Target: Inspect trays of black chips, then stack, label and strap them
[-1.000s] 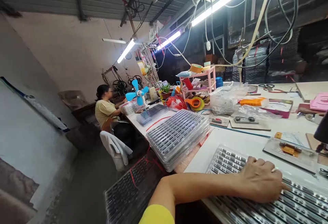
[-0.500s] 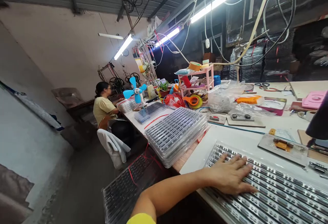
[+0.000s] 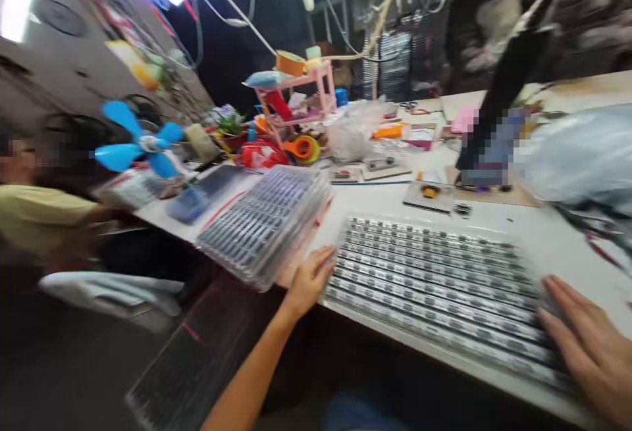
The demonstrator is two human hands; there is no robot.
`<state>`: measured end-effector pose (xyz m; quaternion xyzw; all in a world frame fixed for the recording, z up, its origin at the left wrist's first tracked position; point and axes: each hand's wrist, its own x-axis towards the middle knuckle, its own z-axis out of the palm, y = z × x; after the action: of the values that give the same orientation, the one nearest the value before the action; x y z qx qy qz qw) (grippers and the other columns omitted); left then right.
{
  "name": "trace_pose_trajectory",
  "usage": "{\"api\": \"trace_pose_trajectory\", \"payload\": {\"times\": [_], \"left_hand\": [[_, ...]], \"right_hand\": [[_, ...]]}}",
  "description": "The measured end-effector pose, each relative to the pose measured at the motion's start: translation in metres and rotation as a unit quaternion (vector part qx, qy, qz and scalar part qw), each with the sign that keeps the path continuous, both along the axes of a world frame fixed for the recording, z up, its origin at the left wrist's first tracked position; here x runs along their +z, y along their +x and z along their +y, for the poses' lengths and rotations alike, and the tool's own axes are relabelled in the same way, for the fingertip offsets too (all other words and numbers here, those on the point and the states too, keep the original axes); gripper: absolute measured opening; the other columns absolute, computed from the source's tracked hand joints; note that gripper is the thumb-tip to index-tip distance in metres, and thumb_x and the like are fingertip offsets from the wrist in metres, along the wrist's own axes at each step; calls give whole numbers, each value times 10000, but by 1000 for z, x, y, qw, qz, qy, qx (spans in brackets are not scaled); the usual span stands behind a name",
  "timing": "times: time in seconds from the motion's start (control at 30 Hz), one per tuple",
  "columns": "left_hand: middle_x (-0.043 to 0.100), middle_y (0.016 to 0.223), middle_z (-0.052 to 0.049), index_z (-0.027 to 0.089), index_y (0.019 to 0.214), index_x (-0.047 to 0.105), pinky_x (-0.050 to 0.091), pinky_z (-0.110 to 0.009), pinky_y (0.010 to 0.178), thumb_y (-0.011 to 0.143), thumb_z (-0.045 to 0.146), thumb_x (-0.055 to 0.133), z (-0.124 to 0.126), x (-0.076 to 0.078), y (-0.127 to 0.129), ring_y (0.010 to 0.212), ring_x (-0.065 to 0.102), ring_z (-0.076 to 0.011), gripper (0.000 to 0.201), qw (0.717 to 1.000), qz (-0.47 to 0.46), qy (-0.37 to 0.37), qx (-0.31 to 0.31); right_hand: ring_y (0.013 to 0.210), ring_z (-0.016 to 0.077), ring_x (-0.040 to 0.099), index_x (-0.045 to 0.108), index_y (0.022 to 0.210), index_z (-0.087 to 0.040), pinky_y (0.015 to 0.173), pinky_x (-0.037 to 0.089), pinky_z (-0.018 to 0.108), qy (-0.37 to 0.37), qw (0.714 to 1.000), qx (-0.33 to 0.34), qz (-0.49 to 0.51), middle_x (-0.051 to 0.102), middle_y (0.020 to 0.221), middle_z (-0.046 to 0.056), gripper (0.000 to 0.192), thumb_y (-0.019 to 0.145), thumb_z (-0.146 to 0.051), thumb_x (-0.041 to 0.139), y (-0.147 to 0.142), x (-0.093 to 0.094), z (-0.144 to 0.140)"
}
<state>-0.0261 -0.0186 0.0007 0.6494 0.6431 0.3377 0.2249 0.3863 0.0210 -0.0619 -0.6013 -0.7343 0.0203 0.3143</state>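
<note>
At the table's [image 3: 567,233] front edge, the left hand [image 3: 307,283] touches a tray's [image 3: 434,286] left side, grip unclear; the flattened right hand [image 3: 590,345] merely touches its right.

My left hand [image 3: 309,281] is bare, with slender fingers and a narrow wrist. Above it, my left forearm [image 3: 254,366] is bare as well, smooth in outline and a little thicker away from the wrist. My right hand [image 3: 590,339] is uncovered too, long-fingered and broad across the back (blur hides nails and finer marks). At the bottom edge shows dark blue cloth [image 3: 364,415], too smeared to tell which garment.
</note>
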Motion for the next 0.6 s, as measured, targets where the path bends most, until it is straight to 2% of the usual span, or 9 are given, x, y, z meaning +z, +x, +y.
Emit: {"api": "trace_pose_trajectory", "payload": {"times": [0.07,0.2,0.37,0.47,0.6], "left_hand": [[520,1375,-61,213,1304,532,243,-480,1146,929,326,413,2,-1,-4,1325,405,-217,410,1000,-7,0,-18],[469,1419,-55,220,1343,491,234,-458,1154,946,359,385,-1,1,-7,1352,360,-212,434,999,4,-7,-42],[427,1444,-58,223,1375,450,238,-434,1154,960,387,357,-4,6,-7,1364,332,-213,456,998,30,-27,-53],[411,1451,-55,242,1390,426,253,-450,1142,963,413,350,-6,10,-6,1363,328,-227,466,996,59,-38,-55],[413,1443,-51,246,1400,409,263,-436,1137,950,454,374,-5,12,-5,1361,324,-233,497,994,87,-36,-60]], "right_hand": [[1237,276,483,413,1391,-215,1029,429,491,-14,1000,-8,8,538,1316,116,598,927,-557,254,6,6,-8],[1234,304,484,511,1295,-79,1092,346,466,-51,998,-42,21,535,1312,172,705,879,-595,272,-3,22,-5],[1264,321,446,541,1260,-16,1119,290,453,-111,988,-84,66,520,1326,196,783,808,-611,308,-18,39,-1],[1300,264,418,530,1299,-63,1126,287,376,-158,969,-85,167,496,1370,147,748,787,-592,401,-24,51,-4],[1313,205,397,619,1232,-234,1087,345,321,-192,944,-70,261,495,1386,41,520,829,-526,467,-22,63,-7]]}}
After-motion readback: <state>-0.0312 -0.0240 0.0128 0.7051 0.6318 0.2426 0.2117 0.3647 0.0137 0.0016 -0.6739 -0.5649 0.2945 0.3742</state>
